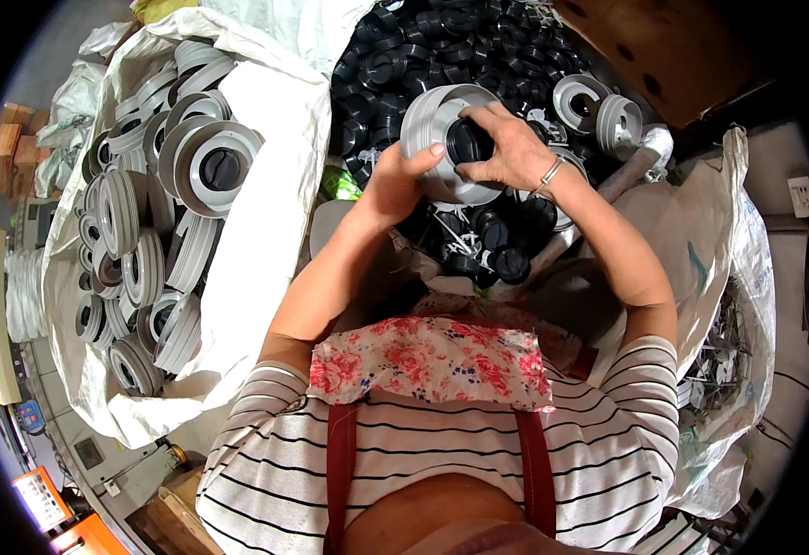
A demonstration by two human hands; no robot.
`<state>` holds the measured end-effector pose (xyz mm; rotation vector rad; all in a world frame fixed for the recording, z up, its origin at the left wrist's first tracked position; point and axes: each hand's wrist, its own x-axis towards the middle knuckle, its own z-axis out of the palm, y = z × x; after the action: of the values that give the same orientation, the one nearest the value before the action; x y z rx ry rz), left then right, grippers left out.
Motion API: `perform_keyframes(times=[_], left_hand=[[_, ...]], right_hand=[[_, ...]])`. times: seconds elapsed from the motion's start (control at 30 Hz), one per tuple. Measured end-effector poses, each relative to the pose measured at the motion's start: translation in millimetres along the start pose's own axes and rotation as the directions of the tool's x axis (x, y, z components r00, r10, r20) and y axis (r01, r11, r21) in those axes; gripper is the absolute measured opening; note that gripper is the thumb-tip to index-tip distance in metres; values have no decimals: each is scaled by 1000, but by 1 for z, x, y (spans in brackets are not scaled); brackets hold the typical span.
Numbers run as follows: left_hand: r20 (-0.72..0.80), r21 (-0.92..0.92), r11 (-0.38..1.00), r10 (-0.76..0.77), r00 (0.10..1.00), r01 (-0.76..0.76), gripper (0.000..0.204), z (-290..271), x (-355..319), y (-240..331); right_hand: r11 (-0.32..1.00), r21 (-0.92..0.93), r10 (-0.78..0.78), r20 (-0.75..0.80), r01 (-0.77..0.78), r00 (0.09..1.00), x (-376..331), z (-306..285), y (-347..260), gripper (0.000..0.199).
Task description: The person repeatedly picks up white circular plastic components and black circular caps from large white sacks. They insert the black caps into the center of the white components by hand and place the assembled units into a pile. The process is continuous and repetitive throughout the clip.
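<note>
A grey, round, flanged plastic part (426, 118) is held up in front of me, over a heap of black caps (404, 51). My left hand (393, 181) is closed on its left side, with the thumb on the near face. In the part's middle opening sits a round black cap (467, 141). My right hand (519, 154) has its thumb and fingers closed around that cap. The far side of the grey part hides some of my left fingers.
On the left, a white woven sack (275, 120) holds many grey round parts (187, 166), some with black centres. More grey parts (619, 125) lie right of the heap. A sack (747, 240) with thin scraps stands on the right, and a cardboard box (663, 51) at the far right.
</note>
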<state>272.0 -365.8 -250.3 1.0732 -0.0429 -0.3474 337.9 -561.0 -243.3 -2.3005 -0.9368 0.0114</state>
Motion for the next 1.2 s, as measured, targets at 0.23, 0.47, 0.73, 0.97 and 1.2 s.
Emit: perform_keyframes(times=[0.23, 0.47, 0.73, 0.97, 1.2], left_hand=[[19, -37, 983, -181, 983, 181, 58, -6, 0, 11], [-27, -36, 991, -134, 991, 133, 41, -1, 0, 3], [-224, 167, 986, 64, 973, -26, 42, 9, 6, -5], [-207, 887, 432, 691, 693, -165, 49, -11, -7, 32], [-191, 924, 203, 979, 71, -324, 63, -44, -28, 140]], right_hand=[[915, -222, -319, 110, 336, 941, -11, -11, -11, 71], [996, 18, -88, -127, 91, 988, -13, 7, -2, 63], [971, 143, 179, 87, -190, 980, -10, 7, 11, 73], [554, 610, 382, 419, -567, 824, 6, 15, 42, 59], [499, -148, 632, -612, -854, 476, -22, -40, 270, 69]])
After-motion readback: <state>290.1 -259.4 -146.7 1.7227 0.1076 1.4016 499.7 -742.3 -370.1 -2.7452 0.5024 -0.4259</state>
